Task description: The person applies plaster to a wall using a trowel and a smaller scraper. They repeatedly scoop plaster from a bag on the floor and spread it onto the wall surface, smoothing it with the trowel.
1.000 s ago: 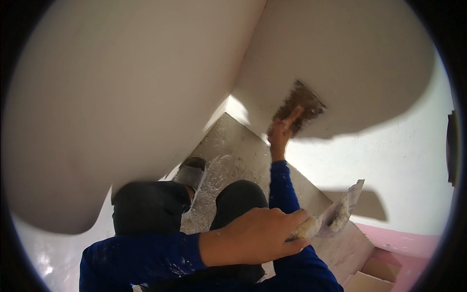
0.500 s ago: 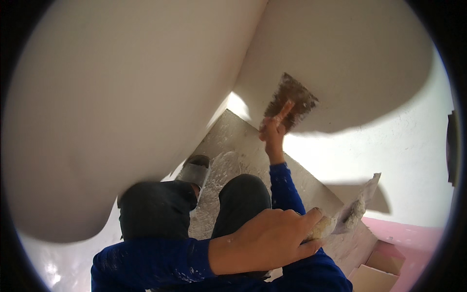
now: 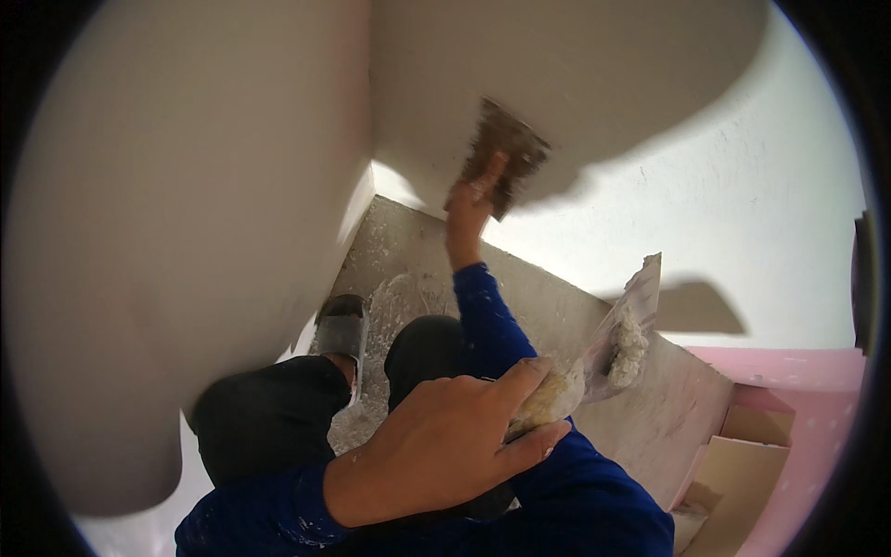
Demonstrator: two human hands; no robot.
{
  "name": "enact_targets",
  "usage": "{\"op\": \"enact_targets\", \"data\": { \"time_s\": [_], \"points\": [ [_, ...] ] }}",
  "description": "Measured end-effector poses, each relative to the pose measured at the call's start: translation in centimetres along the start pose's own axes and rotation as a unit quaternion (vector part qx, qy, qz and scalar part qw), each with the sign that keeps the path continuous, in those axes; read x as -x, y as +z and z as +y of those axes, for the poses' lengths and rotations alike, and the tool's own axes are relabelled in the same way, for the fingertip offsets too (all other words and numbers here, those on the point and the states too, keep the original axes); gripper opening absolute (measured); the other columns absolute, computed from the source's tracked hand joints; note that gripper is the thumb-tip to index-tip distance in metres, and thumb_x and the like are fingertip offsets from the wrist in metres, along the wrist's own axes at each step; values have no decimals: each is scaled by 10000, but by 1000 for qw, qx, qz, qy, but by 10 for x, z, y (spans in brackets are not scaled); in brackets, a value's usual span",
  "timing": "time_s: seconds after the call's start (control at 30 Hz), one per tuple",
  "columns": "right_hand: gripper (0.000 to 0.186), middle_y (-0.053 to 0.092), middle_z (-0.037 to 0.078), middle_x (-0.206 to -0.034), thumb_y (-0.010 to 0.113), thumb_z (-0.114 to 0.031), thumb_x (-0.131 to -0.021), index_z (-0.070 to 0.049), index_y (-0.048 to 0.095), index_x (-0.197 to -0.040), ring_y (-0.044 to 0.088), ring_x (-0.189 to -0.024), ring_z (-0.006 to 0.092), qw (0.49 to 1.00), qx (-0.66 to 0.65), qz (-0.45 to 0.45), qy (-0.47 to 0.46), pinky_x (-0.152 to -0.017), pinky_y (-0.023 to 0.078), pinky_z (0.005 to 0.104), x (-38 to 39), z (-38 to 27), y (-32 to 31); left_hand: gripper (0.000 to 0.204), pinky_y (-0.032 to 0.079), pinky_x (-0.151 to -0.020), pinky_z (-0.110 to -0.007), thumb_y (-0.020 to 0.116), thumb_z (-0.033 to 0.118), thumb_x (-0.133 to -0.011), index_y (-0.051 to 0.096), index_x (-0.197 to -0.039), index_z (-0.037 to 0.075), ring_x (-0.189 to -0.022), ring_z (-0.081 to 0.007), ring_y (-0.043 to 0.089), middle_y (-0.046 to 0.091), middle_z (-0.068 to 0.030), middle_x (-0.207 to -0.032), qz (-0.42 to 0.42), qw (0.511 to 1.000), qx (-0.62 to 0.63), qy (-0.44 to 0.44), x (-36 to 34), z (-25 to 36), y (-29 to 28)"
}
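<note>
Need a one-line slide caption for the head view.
Right hand presses a putty knife against the white wall while the left hand holds a plaster-loaded trowel.

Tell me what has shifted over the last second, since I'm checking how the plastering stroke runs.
The right hand has slid its putty knife up the wall, further from the floor corner. The second trowel in the left hand has tipped more upright. Both grips, the white filler on that trowel and the crouch on the spattered floor are unchanged.
</note>
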State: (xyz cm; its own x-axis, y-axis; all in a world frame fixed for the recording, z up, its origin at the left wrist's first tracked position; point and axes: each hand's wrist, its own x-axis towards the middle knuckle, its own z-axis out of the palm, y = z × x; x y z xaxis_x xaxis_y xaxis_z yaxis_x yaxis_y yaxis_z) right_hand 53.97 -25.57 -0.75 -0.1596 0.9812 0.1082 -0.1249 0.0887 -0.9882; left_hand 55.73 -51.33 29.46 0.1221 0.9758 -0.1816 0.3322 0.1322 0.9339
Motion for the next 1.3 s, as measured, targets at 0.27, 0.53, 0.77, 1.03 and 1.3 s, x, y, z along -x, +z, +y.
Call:
{"op": "enact_targets", "data": {
  "time_s": [0.27, 0.53, 0.77, 1.03, 1.3],
  "points": [
    [211, 527, -30, -689, 623, -246, -972, -100, 586, -824, 501, -600, 85, 998, -55, -23, 32, -526, 385, 253, -8, -37, -188, 633, 529, -588, -415, 602, 512, -953, 527, -1328, 8, -597, -366, 672, 648, -200, -663, -30, 998, 51, 38, -3, 17, 14],
    [269, 556, 0, -691, 634, -319, -970, -89, 579, -842, 502, -561, 89, 968, -47, -245, 24, -505, 395, 250, 20, -150, -35, 583, 507, -561, -421, 581, 436, -984, 489, -1319, -32, -566, -356, 644, 624, -194, -635, -22, 991, 38, 123, -4, 37, 25],
    [263, 584, 40, -686, 624, -276, -958, -43, 565, -851, 572, -570, 133, 970, -95, -221, -40, -519, 453, 291, -6, -224, 93, 603, 514, -581, -367, 628, 454, -961, 465, -1392, 65, -617, -319, 687, 685, -138, -721, -20, 985, 104, 137, 6, 37, 23],
    [222, 572, 39, -691, 631, -244, -929, -39, 560, -884, 564, -575, 139, 968, -100, -224, -62, -520, 460, 298, -20, -250, 118, 671, 512, -571, -348, 625, 480, -955, 454, -1407, 14, -623, -304, 692, 695, -139, -731, -24, 989, 77, 124, 4, 45, 18],
    [316, 590, 119, -636, 630, -263, -905, 30, 607, -787, 595, -579, 205, 978, -37, -62, -194, -601, 481, 372, -23, -248, 130, 641, 486, -578, -374, 624, 432, -962, 464, -1378, -28, -535, -313, 627, 611, -166, -616, 23, 983, 125, 129, -4, 57, 31]
  ]
}}
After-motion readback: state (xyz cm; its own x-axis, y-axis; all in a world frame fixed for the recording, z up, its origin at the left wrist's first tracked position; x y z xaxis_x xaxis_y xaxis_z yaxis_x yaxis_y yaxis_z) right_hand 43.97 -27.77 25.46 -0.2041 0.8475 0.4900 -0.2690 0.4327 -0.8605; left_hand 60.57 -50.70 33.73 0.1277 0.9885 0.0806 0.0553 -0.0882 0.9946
